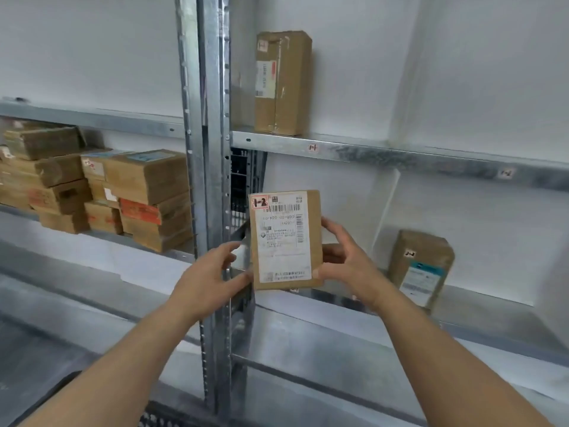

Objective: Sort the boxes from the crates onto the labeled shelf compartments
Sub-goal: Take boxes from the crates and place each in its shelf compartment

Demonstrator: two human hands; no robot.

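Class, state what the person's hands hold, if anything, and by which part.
A labelled cardboard box: right hand holds its right edge, left hand its lower left edge.

A white wall is running behind everything, and soft, even light is lying on it. A metal rack is standing against this wall. Its two grey slotted posts are rising side by side through the middle. Grey steel shelves are reaching out from the posts to both sides, one upper shelf on the left and another on the right. The right one is carrying small paper labels on its front edge. A lower shelf is lying beneath it.
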